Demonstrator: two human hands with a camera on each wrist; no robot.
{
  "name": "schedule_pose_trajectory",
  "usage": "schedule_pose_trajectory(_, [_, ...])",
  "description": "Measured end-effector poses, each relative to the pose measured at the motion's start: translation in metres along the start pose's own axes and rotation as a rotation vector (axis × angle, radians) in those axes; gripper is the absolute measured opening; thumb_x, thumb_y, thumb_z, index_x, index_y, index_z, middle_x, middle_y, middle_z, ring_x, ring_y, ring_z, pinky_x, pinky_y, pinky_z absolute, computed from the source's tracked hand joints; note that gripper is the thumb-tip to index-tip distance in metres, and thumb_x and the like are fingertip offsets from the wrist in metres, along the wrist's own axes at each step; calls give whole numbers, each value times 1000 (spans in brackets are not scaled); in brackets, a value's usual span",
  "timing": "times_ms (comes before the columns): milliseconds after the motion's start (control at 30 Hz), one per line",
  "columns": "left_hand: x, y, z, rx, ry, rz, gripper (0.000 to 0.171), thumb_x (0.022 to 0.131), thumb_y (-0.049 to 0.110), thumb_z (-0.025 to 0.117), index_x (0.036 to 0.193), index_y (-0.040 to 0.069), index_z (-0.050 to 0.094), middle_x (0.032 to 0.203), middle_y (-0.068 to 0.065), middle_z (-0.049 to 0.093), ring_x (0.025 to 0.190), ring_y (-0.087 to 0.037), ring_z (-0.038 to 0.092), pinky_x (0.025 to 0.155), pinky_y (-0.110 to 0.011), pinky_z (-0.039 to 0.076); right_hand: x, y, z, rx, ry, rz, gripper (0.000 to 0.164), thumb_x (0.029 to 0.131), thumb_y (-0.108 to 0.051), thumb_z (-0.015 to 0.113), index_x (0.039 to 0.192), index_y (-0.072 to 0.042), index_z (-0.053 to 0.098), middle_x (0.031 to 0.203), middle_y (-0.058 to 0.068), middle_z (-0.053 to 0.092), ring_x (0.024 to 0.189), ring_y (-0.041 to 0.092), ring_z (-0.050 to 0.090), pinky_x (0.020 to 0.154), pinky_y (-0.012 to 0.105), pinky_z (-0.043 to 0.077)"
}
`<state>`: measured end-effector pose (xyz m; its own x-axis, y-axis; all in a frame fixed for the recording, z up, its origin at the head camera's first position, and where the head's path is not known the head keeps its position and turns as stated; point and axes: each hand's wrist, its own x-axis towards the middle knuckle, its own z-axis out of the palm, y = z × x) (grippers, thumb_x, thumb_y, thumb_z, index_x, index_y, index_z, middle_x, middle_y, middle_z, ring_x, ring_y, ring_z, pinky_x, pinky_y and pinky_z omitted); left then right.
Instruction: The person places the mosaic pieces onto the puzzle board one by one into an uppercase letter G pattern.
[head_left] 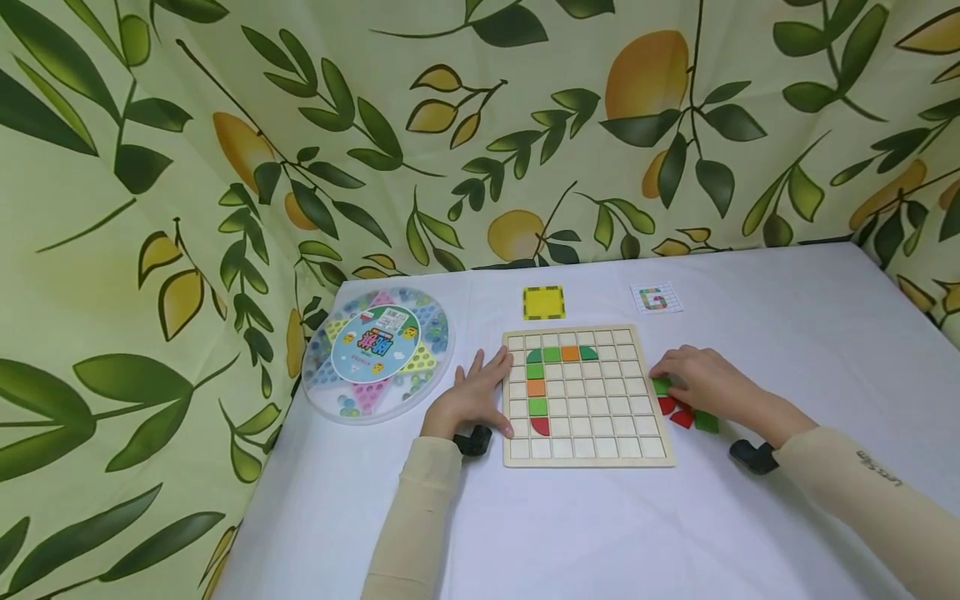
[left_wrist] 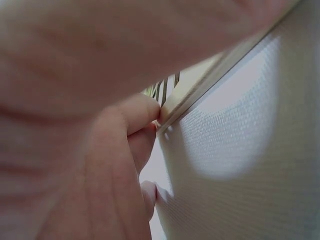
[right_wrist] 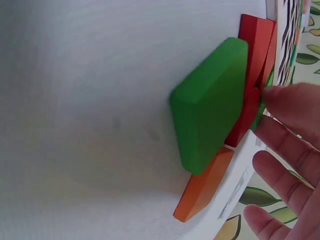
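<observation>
A wooden grid board [head_left: 592,450] lies on the table, with green, orange and red blocks set along its top row and down a left column. My left hand [head_left: 468,400] rests spread at the board's left edge, thumb and fingertips touching its side [left_wrist: 187,95]. Right of the board, my right hand [head_left: 705,383] is over a small pile of loose blocks. Its thumb and forefinger pinch a small green block [head_left: 660,386] there. Around it lie red blocks [head_left: 681,417], a larger-looking green block [right_wrist: 212,105] and an orange block [right_wrist: 204,187], the last hidden in the head view.
Behind the board are a yellow square tile [head_left: 543,302] and a small card [head_left: 657,298] with a coloured G-shaped pattern. A round, clear-cased game board [head_left: 375,354] with a star pattern lies at the left. A leaf-printed cloth [head_left: 450,192] hangs behind the white table [head_left: 585,533].
</observation>
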<state>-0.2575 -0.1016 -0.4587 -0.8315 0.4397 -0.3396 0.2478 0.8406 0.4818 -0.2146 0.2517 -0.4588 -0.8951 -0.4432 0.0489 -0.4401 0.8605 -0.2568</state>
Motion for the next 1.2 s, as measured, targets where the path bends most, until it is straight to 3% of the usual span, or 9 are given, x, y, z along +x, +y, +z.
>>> schedule_pose_trajectory(167, [0, 0, -1, -2, -12, -3, 126, 49, 36, 89, 149, 27, 13, 154, 15, -2, 140, -19, -15, 109, -52, -9, 1, 1, 1, -48, 6, 12, 36, 68, -14, 80, 102, -6, 71, 94, 3, 67, 86, 19, 57, 72, 38, 50])
schedule_pose_trajectory(367, [2, -1, -1, 15, -16, 6, 128, 49, 36, 89, 149, 26, 11, 154, 14, -3, 140, -19, -15, 108, -53, -9, 2, -6, -4, -24, 60, 35, 32, 70, -14, 79, 100, -5, 71, 93, 4, 65, 83, 20, 57, 70, 38, 50])
schedule_pose_trajectory(533, [1, 0, -1, 6, -9, 3, 127, 49, 35, 90, 149, 26, 13, 154, 14, -2, 140, -20, -14, 108, -53, -9, 8, -45, -3, 37, 119, -24, 28, 71, -13, 77, 98, -7, 72, 93, 3, 65, 87, 21, 59, 75, 41, 48])
schedule_pose_trajectory(667, [0, 1, -1, -6, 1, -2, 126, 49, 34, 90, 149, 26, 14, 154, 13, 0, 140, -21, -13, 108, -53, -9, 18, -85, 8, 71, 141, -101, 26, 71, -14, 76, 96, -8, 73, 91, -1, 64, 88, 19, 58, 78, 40, 46])
schedule_pose_trajectory(800, [-1, 1, 0, 3, -3, 3, 125, 50, 34, 90, 149, 25, 14, 154, 13, 0, 140, -21, -13, 109, -53, -9, 24, -110, 21, 88, 137, -158, 24, 71, -15, 75, 95, -10, 73, 90, -4, 64, 87, 16, 56, 76, 37, 45])
schedule_pose_trajectory(933, [-2, 0, 1, 12, -11, 9, 125, 50, 34, 89, 149, 25, 13, 154, 13, -1, 140, -21, -13, 109, -53, -8, 29, -122, 32, 71, 126, -200, 23, 70, -15, 74, 94, -13, 73, 89, -6, 63, 86, 14, 55, 75, 35, 44])
schedule_pose_trajectory(1200, [0, 0, -1, 27, -7, 13, 126, 50, 36, 89, 149, 25, 12, 154, 12, -2, 140, -22, -12, 109, -53, -7, 34, -127, 40, 52, 92, -203, 23, 72, -18, 75, 95, -15, 74, 90, -5, 63, 85, 14, 53, 74, 35, 44])
